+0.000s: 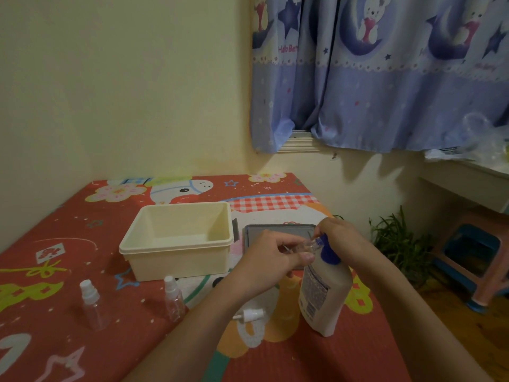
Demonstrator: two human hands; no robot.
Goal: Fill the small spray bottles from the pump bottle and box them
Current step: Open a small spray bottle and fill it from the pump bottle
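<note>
A small clear plastic spray bottle, uncapped, is held tipped on its side in the curled fingers of the left hand, its mouth brought against the spout of the tall white pump bottle with a blue pump head, which stands slightly tilted at the near right of the red cartoon-printed mat. The right hand is laid over the blue pump head from above, fingers bent round it, apparently ready to press. The filling is judged to be at its first bottle: a loose white spray cap with its dip tube lies on the mat just near of the hands, while two more clear spray bottles with white caps on, one at the near left and one nearer the middle, stand untouched and appear empty. The cream rectangular plastic box behind them holds nothing, so all boxing is left to do; a grey lid lies flat to its right, partly covered by the hands. Whether any liquid has entered the held bottle cannot be told, since it is transparent, small and largely hidden by the fingers. The spout tip itself is obscured. The label print on the pump bottle is too blurred to be read.
</note>
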